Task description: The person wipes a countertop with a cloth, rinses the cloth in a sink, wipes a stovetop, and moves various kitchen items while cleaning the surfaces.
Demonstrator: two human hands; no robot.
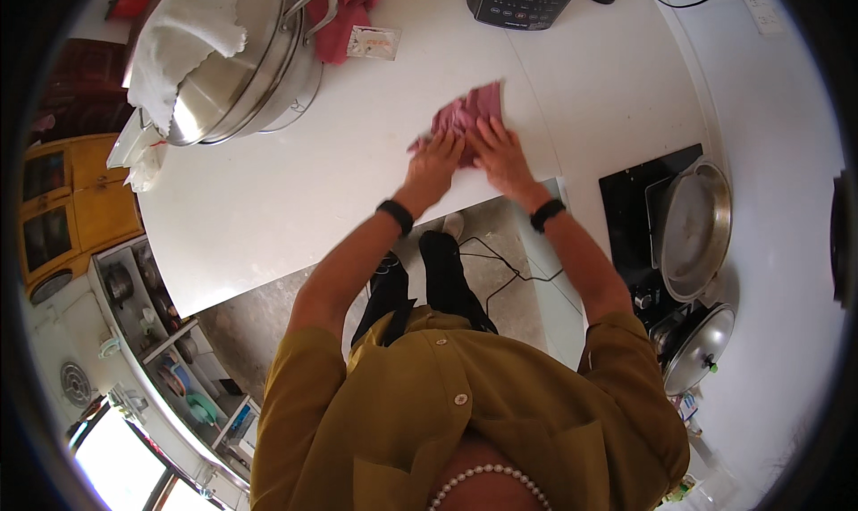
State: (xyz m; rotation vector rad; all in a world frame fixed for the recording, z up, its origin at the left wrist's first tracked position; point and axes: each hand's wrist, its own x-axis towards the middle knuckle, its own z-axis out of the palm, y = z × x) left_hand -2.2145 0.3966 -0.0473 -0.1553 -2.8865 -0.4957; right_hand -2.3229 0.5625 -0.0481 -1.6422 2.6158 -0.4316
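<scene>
A crumpled dark pink cloth lies on the white countertop, close to its front edge. Both of my hands rest on it. My left hand is at the cloth's lower left part, fingers pointing away from me. On its lower right part lies my right hand, with the fingers somewhat spread. The fingertips of the two hands are close together. Whether either hand pinches the fabric or only presses on it cannot be made out.
A steel steamer pot with a white cloth over its lid stands at the back left, beside a red cloth and a small packet. A black appliance stands at the back. Right are a black cooktop and metal pan.
</scene>
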